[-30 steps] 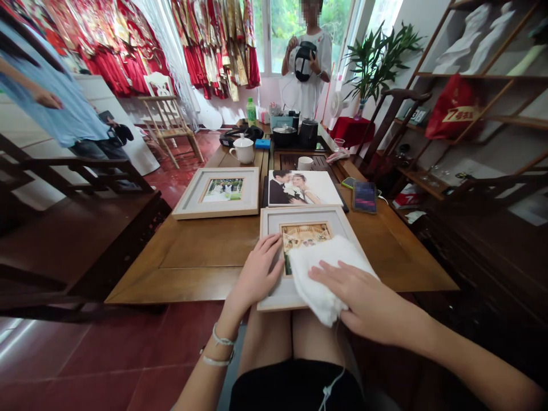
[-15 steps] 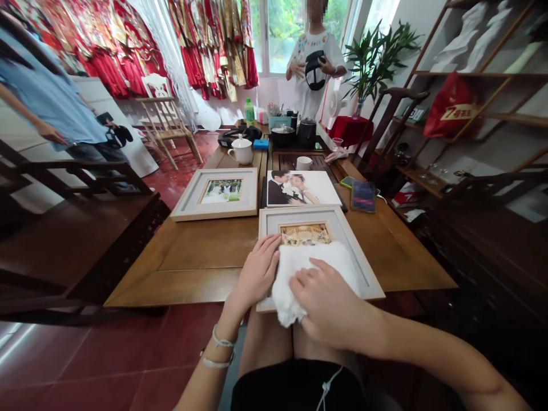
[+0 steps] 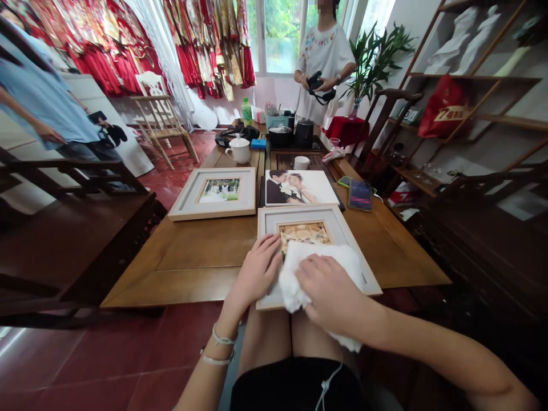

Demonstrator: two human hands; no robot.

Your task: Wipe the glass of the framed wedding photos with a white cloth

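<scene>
A picture frame (image 3: 295, 215) with a pale wood border, grey mat and small gold-toned photo lies at the table's near edge. My left hand (image 3: 262, 265) rests flat on its left side, fingers stretched out. Under my right hand (image 3: 331, 288) is a bunched white cloth (image 3: 349, 264), pressed onto the frame's lower part; my fingers curl over it. The cloth covers the photo's lower part, and one end hangs past the near edge. Beyond lie a second picture frame (image 3: 188, 194) and a wedding photo panel (image 3: 323, 191).
On the wooden table (image 3: 184, 254) stand a white lidded cup (image 3: 238, 150), a small white cup (image 3: 302, 162), a phone (image 3: 360, 194) and a black kettle (image 3: 304, 133). One person (image 3: 319, 63) stands at the far end holding a black device; another person (image 3: 43, 97) is at left.
My right hand and the cloth have shifted slightly right over the frame, and a cloth end now hangs lower. My left hand stays put. The far person has lowered the black device.
</scene>
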